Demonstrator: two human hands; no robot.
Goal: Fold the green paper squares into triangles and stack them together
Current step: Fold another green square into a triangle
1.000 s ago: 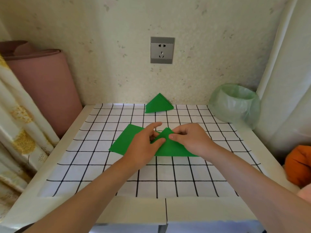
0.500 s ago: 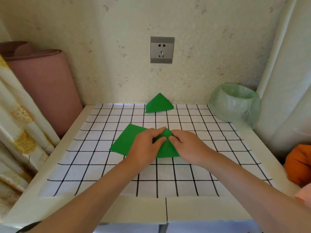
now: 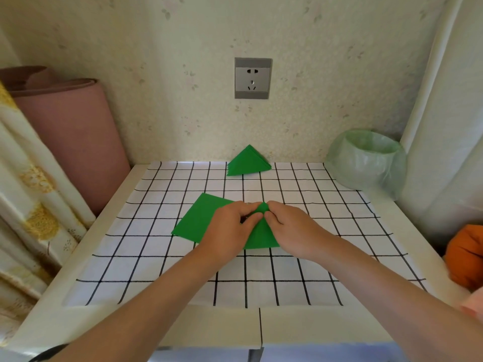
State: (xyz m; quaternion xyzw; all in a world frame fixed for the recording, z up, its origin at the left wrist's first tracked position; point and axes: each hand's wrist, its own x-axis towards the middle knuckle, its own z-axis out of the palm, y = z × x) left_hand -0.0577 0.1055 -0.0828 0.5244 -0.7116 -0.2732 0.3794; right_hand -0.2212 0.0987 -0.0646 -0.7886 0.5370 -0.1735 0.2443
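Observation:
A green folded triangle lies in the middle of the checked mat, its tip pointing away from me. My left hand and my right hand meet at that tip and pinch it, each covering one side of the paper. Under my left hand, flat green paper squares lie on the mat and stick out to the left. A stack of folded green triangles sits at the far edge of the mat, by the wall.
The checked mat covers a white table. A bin lined with a pale green bag stands at the back right. A pink roll leans at the left beside a curtain. An orange object lies off the right edge.
The folded paper has become a narrower triangle as my right hand moved left over it. Both hands have closed in on its tip.

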